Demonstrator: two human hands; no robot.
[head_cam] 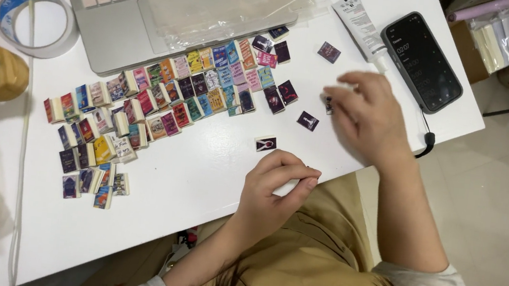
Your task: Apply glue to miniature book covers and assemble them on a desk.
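Left hand (275, 187) curls shut near the table's (199, 181) front edge, pinching something too small to tell. Right hand (366, 114) nips a tiny dark book cover (328, 103). Dozens of finished miniature books (143, 111) lie in rows; loose covers (265, 143) wait.

We count one laptop (122, 13), one phone (422, 60), one roll of tape (35, 19), one white tube (360, 24) and several dozen miniature books (164, 97), too many and too crowded to count exactly.
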